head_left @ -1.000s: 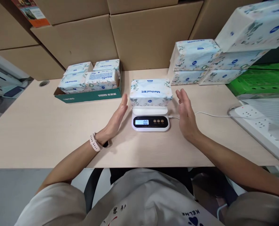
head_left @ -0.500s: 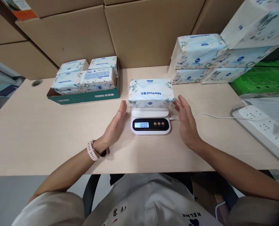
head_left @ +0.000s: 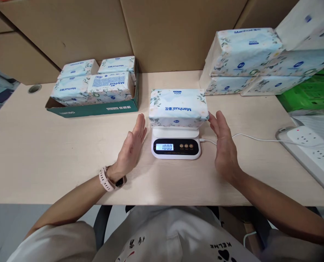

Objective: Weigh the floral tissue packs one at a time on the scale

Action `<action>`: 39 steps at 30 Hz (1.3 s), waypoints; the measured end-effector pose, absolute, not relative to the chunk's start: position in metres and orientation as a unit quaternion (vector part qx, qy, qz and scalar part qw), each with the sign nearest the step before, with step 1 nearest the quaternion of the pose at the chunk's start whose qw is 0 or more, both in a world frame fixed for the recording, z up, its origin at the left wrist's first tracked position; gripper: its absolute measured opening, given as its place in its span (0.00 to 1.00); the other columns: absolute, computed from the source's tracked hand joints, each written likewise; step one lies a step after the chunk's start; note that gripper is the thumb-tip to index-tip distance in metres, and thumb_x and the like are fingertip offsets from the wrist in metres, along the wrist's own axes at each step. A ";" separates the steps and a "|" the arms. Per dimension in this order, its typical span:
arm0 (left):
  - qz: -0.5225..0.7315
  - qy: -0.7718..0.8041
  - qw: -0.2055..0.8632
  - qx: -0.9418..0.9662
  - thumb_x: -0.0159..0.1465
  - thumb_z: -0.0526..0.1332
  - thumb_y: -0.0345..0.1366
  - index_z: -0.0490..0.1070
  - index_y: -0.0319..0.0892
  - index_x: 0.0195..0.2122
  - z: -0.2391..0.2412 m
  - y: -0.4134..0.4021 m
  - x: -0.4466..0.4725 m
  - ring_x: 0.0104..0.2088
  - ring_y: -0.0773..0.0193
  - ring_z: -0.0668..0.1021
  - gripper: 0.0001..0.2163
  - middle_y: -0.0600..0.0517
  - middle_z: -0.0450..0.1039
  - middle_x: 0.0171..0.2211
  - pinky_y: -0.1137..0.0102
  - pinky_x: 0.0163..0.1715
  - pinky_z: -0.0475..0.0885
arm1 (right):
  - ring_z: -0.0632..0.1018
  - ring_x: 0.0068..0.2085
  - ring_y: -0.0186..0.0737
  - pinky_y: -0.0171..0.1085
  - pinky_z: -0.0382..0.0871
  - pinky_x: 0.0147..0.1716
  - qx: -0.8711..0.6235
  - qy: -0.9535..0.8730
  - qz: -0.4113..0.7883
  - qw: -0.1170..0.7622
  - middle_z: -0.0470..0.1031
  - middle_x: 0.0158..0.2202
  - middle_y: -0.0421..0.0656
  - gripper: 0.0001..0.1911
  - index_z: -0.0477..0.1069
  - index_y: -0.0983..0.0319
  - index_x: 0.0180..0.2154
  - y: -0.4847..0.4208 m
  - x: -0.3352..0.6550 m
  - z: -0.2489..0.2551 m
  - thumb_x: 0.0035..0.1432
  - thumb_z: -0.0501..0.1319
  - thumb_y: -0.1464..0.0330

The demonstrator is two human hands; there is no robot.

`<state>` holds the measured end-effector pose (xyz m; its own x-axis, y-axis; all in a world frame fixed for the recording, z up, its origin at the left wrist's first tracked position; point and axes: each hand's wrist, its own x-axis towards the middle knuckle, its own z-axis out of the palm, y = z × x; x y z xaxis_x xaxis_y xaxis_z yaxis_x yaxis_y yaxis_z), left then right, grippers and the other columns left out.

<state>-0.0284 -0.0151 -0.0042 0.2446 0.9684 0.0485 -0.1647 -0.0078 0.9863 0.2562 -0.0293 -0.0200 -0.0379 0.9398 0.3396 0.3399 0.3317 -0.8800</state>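
A tissue pack [head_left: 178, 105] with a floral print lies flat on the white digital scale [head_left: 175, 154], whose lit display reads 100.0. My left hand [head_left: 130, 147] is held to the left of the pack, fingers stretched out, with a gap between hand and pack. On the other side, my right hand [head_left: 225, 147] is open too, its fingers extended. Its fingertips come close to the pack's right side; whether they touch it I cannot tell. A white cable [head_left: 249, 137] runs from the scale's right side, passing behind my right hand.
A green shallow box [head_left: 96, 111] at the left holds several tissue packs. More tissue packs [head_left: 244, 54] are stacked at the back right, beside a green crate [head_left: 306, 92]. A white power strip [head_left: 312, 145] lies on the right; cardboard boxes [head_left: 173, 36] stand along the back.
My left hand has shifted slightly away from the pack, opening more, and my right hand has drawn a little outward. The view has shifted slightly. The display still reads 100.0.
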 end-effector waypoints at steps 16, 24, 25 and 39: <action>0.492 0.400 0.559 0.535 0.69 0.52 0.69 0.57 0.62 0.75 -0.003 -0.014 -0.028 0.82 0.52 0.42 0.37 0.61 0.39 0.82 0.53 0.81 0.42 | 0.56 0.80 0.51 0.62 0.50 0.80 -0.522 -0.656 0.276 0.470 0.56 0.79 0.37 0.36 0.45 0.40 0.77 -0.027 0.253 -0.014 0.73 0.45 0.43; 0.488 0.401 0.559 0.537 0.70 0.50 0.69 0.56 0.62 0.76 -0.002 -0.012 -0.031 0.82 0.54 0.43 0.37 0.61 0.39 0.82 0.54 0.81 0.43 | 0.54 0.81 0.50 0.63 0.47 0.79 -0.519 -0.665 0.280 0.459 0.52 0.80 0.38 0.39 0.43 0.43 0.78 -0.021 0.256 -0.019 0.73 0.45 0.41; 0.489 0.400 0.558 0.538 0.70 0.50 0.69 0.56 0.62 0.76 -0.002 -0.012 -0.032 0.82 0.54 0.43 0.36 0.62 0.40 0.81 0.54 0.81 0.43 | 0.53 0.81 0.51 0.63 0.46 0.80 -0.521 -0.671 0.277 0.450 0.51 0.81 0.38 0.39 0.42 0.43 0.78 -0.021 0.256 -0.019 0.73 0.44 0.41; 0.455 0.411 0.524 0.591 0.71 0.42 0.70 0.47 0.55 0.79 -0.001 0.009 -0.048 0.82 0.56 0.40 0.41 0.58 0.36 0.82 0.54 0.81 0.41 | 0.51 0.81 0.55 0.67 0.32 0.79 -0.525 -0.726 0.243 0.372 0.49 0.81 0.45 0.48 0.33 0.50 0.80 -0.011 0.261 -0.019 0.69 0.35 0.35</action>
